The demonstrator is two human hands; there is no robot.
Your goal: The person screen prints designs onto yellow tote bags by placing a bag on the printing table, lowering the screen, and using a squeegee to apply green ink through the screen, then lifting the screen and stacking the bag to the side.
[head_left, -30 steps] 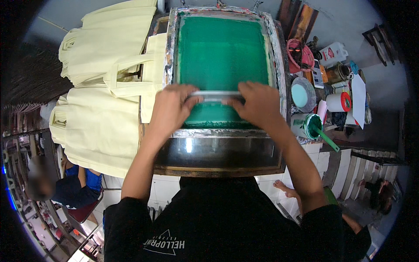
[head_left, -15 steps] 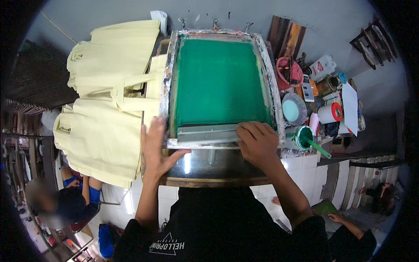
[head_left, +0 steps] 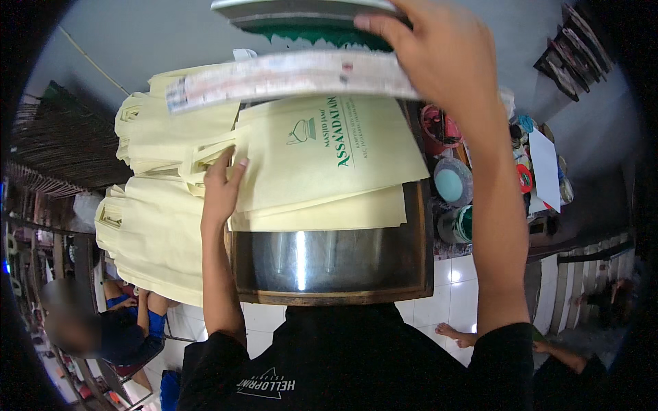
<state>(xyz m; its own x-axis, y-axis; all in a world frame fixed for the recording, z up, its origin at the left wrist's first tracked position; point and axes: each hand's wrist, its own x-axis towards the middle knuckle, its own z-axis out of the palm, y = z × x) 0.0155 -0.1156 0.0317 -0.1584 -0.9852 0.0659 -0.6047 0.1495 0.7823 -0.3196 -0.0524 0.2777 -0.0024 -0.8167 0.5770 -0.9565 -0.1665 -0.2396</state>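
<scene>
My right hand is raised at the top, closed on a grey squeegee and against the right end of the lifted screen-printing frame. Green ink hangs under the squeegee's blade. Below the frame lies a pale yellow fabric bag with a green print, turned at an angle over another pale bag. My left hand is at the printed bag's left edge, beside the handles, thumb and fingers apart. The frame's mesh is mostly hidden from this angle.
Stacks of pale yellow bags fill the left side. A dark glossy printing table lies in front of me. On the right are an ink tub, a bowl of pale paste and a red basket. A person sits at lower left.
The frame has swung up off the table, uncovering the printed bag. My right hand has risen with the squeegee. My left hand has left the frame's corner and moved to the bag's edge.
</scene>
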